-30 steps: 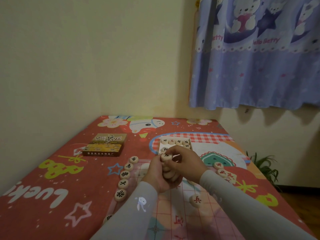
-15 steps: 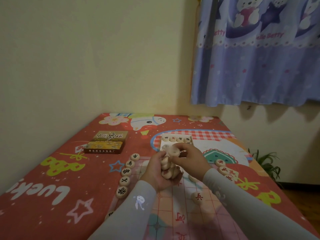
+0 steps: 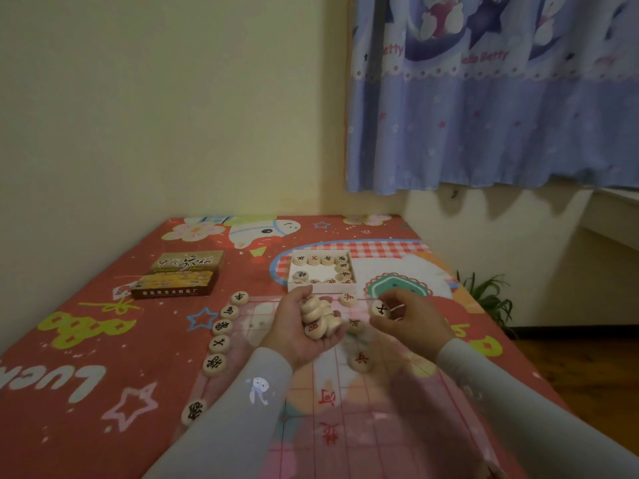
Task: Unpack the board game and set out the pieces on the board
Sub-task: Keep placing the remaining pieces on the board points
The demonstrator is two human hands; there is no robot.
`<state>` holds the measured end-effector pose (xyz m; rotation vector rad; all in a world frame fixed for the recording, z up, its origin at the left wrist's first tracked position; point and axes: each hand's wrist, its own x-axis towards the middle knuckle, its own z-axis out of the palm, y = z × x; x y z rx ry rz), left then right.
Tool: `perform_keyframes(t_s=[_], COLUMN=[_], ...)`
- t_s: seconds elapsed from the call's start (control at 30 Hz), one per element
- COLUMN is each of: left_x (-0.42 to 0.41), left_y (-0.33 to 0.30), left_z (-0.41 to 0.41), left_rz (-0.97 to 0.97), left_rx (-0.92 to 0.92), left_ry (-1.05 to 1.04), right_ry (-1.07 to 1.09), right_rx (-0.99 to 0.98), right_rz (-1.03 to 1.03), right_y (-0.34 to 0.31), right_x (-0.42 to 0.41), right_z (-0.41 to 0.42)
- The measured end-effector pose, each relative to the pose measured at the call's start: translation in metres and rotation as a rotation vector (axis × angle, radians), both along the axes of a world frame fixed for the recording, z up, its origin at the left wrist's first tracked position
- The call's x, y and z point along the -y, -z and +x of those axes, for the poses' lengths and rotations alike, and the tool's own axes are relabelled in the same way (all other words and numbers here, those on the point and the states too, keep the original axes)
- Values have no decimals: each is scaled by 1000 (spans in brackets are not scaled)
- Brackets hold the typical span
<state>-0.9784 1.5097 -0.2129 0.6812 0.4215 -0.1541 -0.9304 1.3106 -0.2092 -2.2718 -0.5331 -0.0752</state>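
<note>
- My left hand (image 3: 300, 331) cups a pile of wooden pieces (image 3: 320, 318) — too bunched to count — over the board's (image 3: 345, 402) far edge.
- My right hand (image 3: 406, 318) pinches one black-marked piece (image 3: 380, 310); a moment ago both hands met at the pile.
- Six pieces (image 3: 221, 327) line the board's left edge; the tray (image 3: 323, 273) sits beyond.

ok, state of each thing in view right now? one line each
left hand: palm up, cupping a pile of discs
pile of discs: heaped in the left hand
right hand: pinching one black-marked disc
black-marked disc: held above the board
white tray: open, part full
box lid: off, lying left of the tray
board: unfolded flat, few discs set
</note>
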Motion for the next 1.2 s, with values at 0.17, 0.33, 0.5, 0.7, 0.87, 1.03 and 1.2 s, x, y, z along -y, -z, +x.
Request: perform_keyframes(t_s=[0.17,0.33,0.5,0.7,0.87,1.03,1.2], left_x=[29,57,72,72,35,-24,-84], left_y=[2,4,6,-1,-12,-18,-19], left_z=[-3,-1,1,-3,-9,-25,-56], left_rz=[-23,-20,-8,-5,3,-4,-20], left_rx=[10,-1,2,6,35,82,107], left_ry=[66,102,128,101,7,-159,-367], right_ry=[117,200,232,174,3,-194,-403], right_rx=[28,56,25,32,63,87,73], right_rz=[37,-80,-118,-116,-113,-118,-152], right_y=[13,26,34,34,26,18,20], right_x=[47,86,103,99,54,-19,-95], right_z=[-11,-22,-34,-38,-36,-42,-57])
